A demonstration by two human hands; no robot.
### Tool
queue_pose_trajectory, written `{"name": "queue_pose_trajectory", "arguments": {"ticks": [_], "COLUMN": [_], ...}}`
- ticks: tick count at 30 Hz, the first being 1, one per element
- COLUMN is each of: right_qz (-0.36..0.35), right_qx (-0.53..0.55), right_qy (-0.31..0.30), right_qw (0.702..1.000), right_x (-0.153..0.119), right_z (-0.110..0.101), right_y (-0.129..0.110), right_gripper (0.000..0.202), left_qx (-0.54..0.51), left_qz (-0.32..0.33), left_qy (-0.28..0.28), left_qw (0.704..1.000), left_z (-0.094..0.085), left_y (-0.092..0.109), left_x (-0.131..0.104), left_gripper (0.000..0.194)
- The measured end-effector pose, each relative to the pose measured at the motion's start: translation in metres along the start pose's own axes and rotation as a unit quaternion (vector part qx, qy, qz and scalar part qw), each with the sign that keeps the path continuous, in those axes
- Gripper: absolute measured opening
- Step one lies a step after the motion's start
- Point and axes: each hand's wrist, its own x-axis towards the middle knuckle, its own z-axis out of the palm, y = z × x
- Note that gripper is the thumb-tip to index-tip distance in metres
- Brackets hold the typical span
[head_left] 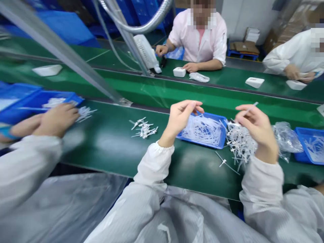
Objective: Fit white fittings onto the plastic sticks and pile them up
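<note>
Over the left end of a blue tray point(224, 135) I hold my left hand point(178, 116), thumb and fingers drawn together; whatever they may grip is hidden. Thin translucent white tubes point(202, 130) fill that tray. My right hand point(258, 130) is raised and closed on a thin white tube point(252, 107), which sticks up past the fingers. Below and left of it lies a heap of white pieces point(239, 143), tubes with small white connectors. One such piece point(224, 162) lies apart in front of the tray. A smaller pile of these pieces point(144, 129) rests on the green table to the left.
At left, a co-worker's hand point(57, 118) is by a blue bin point(32, 101). A clear plastic bag point(286, 138) and another blue tray point(301, 155) sit at right. Beyond the green belt point(222, 92), two people handle white items. A metal post point(63, 54) slants across the left.
</note>
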Motion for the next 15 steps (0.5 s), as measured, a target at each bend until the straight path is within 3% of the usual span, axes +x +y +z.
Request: {"name": "queue_pose_trajectory", "arguments": {"ticks": [2,3,5,6,8,10,11,13,15], "right_qz": [0.009,0.001,-0.041,-0.067,-0.113,-0.120,-0.087,-0.017,0.030], "right_qx": [-0.119,-0.157,-0.212,-0.229,-0.255,-0.283,-0.309,-0.371,-0.416], "right_qy": [-0.105,-0.114,-0.053,-0.023,-0.009,-0.065,-0.110,-0.208,-0.332], "right_qw": [0.987,0.981,0.975,0.971,0.960,0.949,0.941,0.905,0.846], "right_x": [-0.009,-0.012,-0.015,-0.014,-0.010,-0.002,0.002,0.007,0.009], "right_z": [-0.046,-0.065,-0.088,-0.089,-0.071,-0.031,-0.007,0.042,0.083], "right_y": [0.006,0.012,0.024,0.029,0.032,0.029,0.027,0.023,0.024], "right_gripper": [0.046,0.047,0.039,0.037,0.037,0.032,0.030,0.023,0.025], "left_qx": [0.052,0.097,0.232,0.310,0.466,0.566,0.593,0.613,0.613], "left_qz": [-0.003,-0.016,-0.071,-0.105,-0.179,-0.240,-0.256,-0.267,-0.267], "left_qy": [0.050,0.072,0.081,0.063,-0.023,-0.113,-0.141,-0.166,-0.171], "left_qw": [0.997,0.993,0.967,0.943,0.866,0.781,0.751,0.724,0.724], "left_z": [-0.048,-0.076,-0.128,-0.151,-0.186,-0.204,-0.208,-0.209,-0.207], "left_y": [-0.007,-0.011,-0.019,-0.023,-0.033,-0.043,-0.048,-0.056,-0.063], "left_x": [0.001,-0.001,-0.012,-0.019,-0.034,-0.047,-0.052,-0.058,-0.060], "left_gripper": [0.045,0.046,0.045,0.043,0.037,0.034,0.034,0.036,0.036]}}
